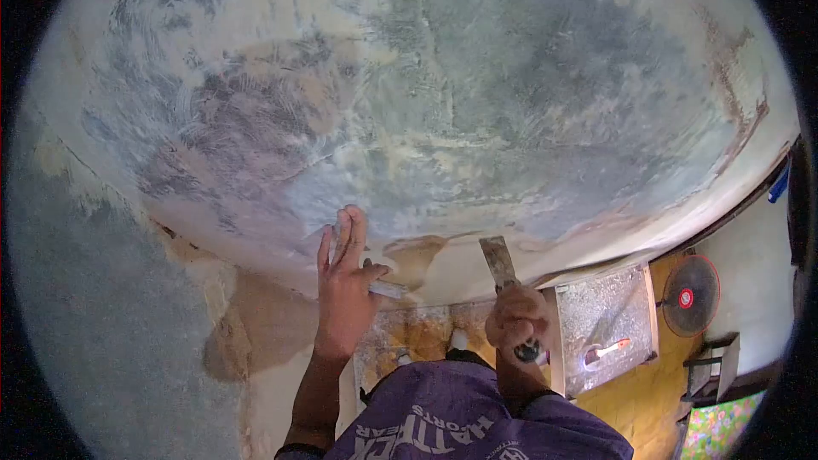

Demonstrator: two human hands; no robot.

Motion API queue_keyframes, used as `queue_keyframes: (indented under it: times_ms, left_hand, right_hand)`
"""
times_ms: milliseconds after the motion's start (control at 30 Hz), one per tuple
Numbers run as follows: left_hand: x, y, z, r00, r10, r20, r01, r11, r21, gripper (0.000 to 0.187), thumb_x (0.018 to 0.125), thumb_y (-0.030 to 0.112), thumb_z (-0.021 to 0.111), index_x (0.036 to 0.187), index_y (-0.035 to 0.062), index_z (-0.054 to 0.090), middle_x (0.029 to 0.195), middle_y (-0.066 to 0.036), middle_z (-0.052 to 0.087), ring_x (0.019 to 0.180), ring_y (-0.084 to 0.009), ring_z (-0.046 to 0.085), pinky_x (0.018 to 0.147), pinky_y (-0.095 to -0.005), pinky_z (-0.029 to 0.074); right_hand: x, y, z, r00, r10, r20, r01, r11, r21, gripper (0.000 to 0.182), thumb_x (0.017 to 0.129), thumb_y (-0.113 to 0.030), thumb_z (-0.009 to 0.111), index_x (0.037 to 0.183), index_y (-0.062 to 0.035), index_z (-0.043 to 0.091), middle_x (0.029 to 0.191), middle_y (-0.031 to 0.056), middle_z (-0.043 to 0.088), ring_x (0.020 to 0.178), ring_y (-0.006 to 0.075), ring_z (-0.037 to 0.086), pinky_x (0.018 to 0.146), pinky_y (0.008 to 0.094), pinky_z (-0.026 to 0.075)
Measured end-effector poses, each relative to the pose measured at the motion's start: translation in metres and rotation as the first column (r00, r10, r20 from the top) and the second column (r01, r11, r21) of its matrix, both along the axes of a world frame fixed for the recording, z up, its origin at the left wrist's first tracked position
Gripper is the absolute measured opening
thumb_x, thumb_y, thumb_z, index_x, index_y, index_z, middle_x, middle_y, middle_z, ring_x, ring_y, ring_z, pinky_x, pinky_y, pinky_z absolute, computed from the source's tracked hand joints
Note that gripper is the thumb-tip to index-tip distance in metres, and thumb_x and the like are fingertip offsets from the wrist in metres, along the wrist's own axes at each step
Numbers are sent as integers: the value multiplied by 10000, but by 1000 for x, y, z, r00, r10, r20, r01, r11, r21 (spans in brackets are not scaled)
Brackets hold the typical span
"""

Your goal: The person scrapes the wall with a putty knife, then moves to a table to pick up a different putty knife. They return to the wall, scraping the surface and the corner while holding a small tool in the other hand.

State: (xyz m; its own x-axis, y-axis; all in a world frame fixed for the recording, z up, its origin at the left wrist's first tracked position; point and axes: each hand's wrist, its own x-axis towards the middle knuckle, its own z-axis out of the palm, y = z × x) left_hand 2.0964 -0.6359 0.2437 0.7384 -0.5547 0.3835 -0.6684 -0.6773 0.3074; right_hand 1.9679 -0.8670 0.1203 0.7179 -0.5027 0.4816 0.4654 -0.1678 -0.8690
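Observation:
My right hand (518,321) is wrapped round the handle of a putty knife (498,261). Its flat metal blade points up toward the lower part of the patchy grey and white plastered wall (511,77). My left hand (345,285) is raised against the wall's lower area, its long fingers stretched upward with the tips right at the surface. A small flat, pale grey strip (388,290) sticks out to the right from under the left thumb; its other end is hidden by the hand.
To the right stands a table with a speckled silvery top (601,324), and a tool with a pale blade and orange end (607,350) lies on it. Beyond are a round fan (691,297), a dark chair (714,370) and a flowered cloth (721,430). A grey wall (94,315) rises at left.

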Motion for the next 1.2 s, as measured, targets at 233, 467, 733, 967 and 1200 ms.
queue_keyframes:
  times_ms: [233, 467, 733, 967, 1200]
  left_hand:
    - [-3, -2, -2, 1000, 19, -17, -20, 999, -34, 218, 668, -27, 756, 843, 97, 798, 1617, -150, 250, 1510, -310, 199, 1208, -495, 209]
    - [-5, 0, 2, 998, 17, -54, -18, 1000, -18, 246, 670, -58, 738, 855, 94, 795, 1623, -138, 239, 1513, -301, 191, 1216, -488, 195]
    - [-2, 2, 5, 1000, 5, -20, -4, 999, 33, 271, 627, -73, 745, 843, 84, 788, 1635, -148, 193, 1518, -297, 173, 1224, -489, 161]
    - [-7, -3, 11, 993, 33, -113, -28, 999, 42, 346, 595, -96, 722, 865, 108, 794, 1624, -184, 202, 1514, -313, 180, 1226, -493, 150]
    - [-7, -2, 0, 997, 30, -66, -29, 999, 20, 344, 595, -107, 706, 839, 120, 790, 1614, -184, 233, 1510, -327, 183, 1231, -489, 156]
  right_hand:
    - [12, -12, 27, 997, -13, -82, -28, 880, -474, 152, 794, -255, 676, 892, -158, 740, 997, 63, 711, 995, 295, 673, 832, 381, 536]
    - [11, 9, 69, 804, -83, -589, 5, 991, -133, 147, 670, -184, 729, 784, -122, 660, 819, 90, 673, 772, 278, 671, 690, 348, 532]
    - [9, 3, 39, 951, -246, -188, 116, 846, -520, 231, 623, -220, 757, 794, -73, 712, 849, 120, 689, 777, 321, 683, 692, 396, 536]
    - [14, -11, 66, 912, -269, -309, 139, 912, -385, 211, 678, -191, 706, 647, -46, 555, 666, 116, 598, 657, 341, 630, 599, 417, 494]
    - [16, -11, 72, 872, -435, -226, 283, 823, -493, 111, 735, -166, 714, 811, -92, 684, 812, 88, 683, 780, 326, 689, 769, 399, 550]
